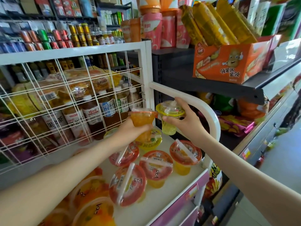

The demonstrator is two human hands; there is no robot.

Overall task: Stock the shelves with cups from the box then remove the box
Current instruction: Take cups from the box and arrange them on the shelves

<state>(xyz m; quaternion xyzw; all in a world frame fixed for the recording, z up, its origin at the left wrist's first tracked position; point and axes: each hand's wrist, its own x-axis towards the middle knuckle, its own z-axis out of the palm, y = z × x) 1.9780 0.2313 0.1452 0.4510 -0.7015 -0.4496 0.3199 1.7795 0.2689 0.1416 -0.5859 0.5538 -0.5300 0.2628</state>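
Observation:
My left hand (130, 132) grips an orange jelly cup (142, 118) by its lower body, held above the back of the white shelf (162, 193). My right hand (184, 118) holds a yellow-lidded jelly cup (170, 116) right beside it, fingers over the lid and thumb under the rim. Several sealed cups stand on the shelf below: a yellow-lidded one (150, 141) under my left hand and red-lidded ones (185, 152) (156, 165) (127, 186) nearer me. The box is not in view.
A white wire grid panel (68, 95) walls the shelf's left side, with tea bottles (109, 108) behind it. A curved white rail (210, 111) bounds the right side. A dark shelf carries an orange snack box (228, 62). Bare shelf surface lies at the front right.

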